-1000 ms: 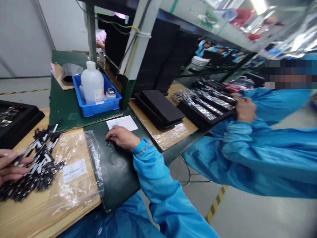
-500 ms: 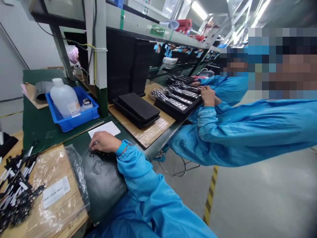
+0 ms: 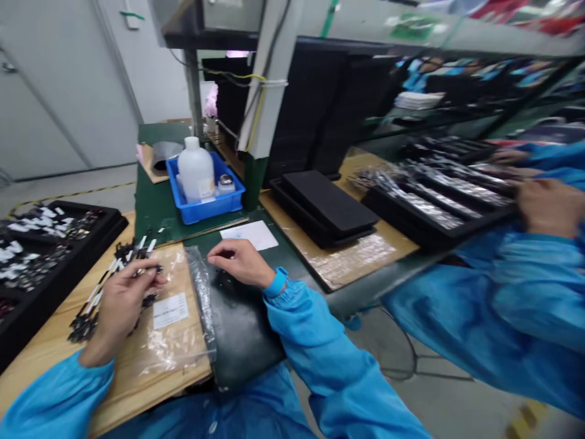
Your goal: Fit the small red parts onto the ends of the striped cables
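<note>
Your left hand grips the strips, in a pale-walled room

Your left hand (image 3: 123, 311) is clenched on a bunch of black-and-white strips (image 3: 137, 259), held above a plastic bag (image 3: 173, 329) on the wooden bench (image 3: 59, 341). Your right hand (image 3: 240, 262) hangs low over the green mat (image 3: 242, 329); you can't tell whether its fingertips pinch anything. Nearby are one black tray (image 3: 91, 228), one blue bin (image 3: 196, 213) holding one bottle (image 3: 195, 171) and one jar (image 3: 225, 184), and one paper sheet (image 3: 249, 235). A co-worker's hand (image 3: 551, 207) rests on a tray of silver strips (image 3: 434, 210).
</note>
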The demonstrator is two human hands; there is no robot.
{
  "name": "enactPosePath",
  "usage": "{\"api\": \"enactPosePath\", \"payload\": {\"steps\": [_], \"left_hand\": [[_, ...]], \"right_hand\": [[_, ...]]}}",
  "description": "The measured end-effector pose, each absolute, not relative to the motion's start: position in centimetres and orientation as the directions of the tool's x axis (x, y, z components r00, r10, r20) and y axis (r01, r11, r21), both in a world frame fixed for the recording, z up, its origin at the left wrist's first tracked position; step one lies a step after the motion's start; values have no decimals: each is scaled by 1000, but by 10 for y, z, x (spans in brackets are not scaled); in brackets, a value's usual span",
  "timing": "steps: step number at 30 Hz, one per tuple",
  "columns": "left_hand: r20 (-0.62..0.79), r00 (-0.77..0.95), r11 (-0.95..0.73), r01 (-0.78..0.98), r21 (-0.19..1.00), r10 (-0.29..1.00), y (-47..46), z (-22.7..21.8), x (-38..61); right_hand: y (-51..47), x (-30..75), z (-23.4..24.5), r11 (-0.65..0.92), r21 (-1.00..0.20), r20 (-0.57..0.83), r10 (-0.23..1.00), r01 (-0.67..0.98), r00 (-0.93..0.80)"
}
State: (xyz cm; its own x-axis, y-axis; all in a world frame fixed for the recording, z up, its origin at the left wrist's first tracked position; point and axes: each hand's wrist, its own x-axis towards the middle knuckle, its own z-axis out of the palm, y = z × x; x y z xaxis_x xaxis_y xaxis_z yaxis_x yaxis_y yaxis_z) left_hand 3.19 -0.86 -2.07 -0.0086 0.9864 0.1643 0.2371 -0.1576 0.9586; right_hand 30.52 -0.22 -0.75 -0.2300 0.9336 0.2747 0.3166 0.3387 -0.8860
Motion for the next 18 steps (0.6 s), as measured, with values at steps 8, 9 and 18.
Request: {"api": "enactPosePath", "payload": {"steps": [8, 9, 18], "left_hand": [[337, 127, -360, 317, 877, 933, -31, -28, 53], [376, 161, -409, 348, 844, 913, -33, -30, 54], [527, 264, -589, 402, 701, 808, -34, -34, 56]], "right_hand": [[-10, 283, -13, 297, -908, 217, 937, 294, -275], [-11, 280, -13, 304, -907, 218, 931, 292, -293], [-23, 259, -18, 359, -893, 232, 884, 272, -406]]}}
